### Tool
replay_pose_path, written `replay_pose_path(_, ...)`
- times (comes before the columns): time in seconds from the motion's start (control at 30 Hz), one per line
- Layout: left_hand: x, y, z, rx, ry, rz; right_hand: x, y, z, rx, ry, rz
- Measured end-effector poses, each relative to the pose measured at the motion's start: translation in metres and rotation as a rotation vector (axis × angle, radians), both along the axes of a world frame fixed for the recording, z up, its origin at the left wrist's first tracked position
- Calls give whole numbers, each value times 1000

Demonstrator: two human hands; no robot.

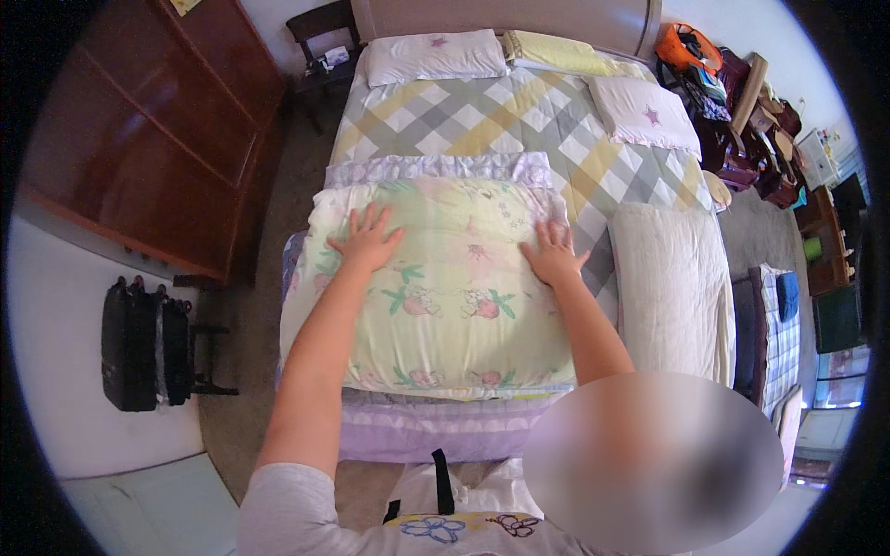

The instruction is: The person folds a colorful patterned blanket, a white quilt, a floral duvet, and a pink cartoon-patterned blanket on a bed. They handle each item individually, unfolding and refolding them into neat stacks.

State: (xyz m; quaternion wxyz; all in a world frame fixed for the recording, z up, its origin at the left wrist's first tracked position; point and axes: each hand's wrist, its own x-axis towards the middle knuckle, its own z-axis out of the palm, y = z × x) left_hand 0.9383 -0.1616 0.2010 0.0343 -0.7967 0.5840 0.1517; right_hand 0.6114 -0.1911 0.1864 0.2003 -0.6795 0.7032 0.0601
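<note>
Both hands lie flat, palms down, on a folded quilt (436,287), pale green-yellow with a flower print, that sits at the foot of the bed (519,120). The left hand (366,241) presses the quilt's upper left part, at about 10 o'clock from the quilt's middle; its fingers (371,219) are spread apart and point toward 12 o'clock, gripping nothing. The right hand (553,252) rests on the upper right part, at about 2 o'clock from the middle, close to the quilt's right edge; its fingers (549,230) are also spread, flat on the cloth, not clamped. The quilt runs under both palms and reaches back toward the person at 6 o'clock. It lies on a lilac sheet (426,428) with a frilled edge that shows above and below it. At 3 o'clock from the quilt, just beside it, lies a white folded blanket (669,287). Beyond, at 12 o'clock, the checked bedcover carries pillows (431,56). At 9 o'clock, well apart, black bags (144,343) stand on the floor.
</note>
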Motion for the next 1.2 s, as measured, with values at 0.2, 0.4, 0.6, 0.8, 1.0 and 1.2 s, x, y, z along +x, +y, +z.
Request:
replay_pose_path(0.2,23,44,33,-83,-402,-146,-24,21,26,-371,233,188)
replay_pose_path(0.4,-71,127,41,96,-13,-225,75,116,22,-150,-65,302)
replay_pose_path(0.6,-86,104,31,-14,-49,-236,64,106,25,-229,-15,258)
replay_pose_path(0.8,-106,99,18,-67,-168,-213,46,148,-9,-353,-189,196)
replay_pose_path(1.0,-73,68,-10,37,-48,-298,-37,190,12,-484,-425,312)
replay_pose_path(1.2,-193,111,11,-584,-119,-368,-250,413,39,-597,-304,-51)
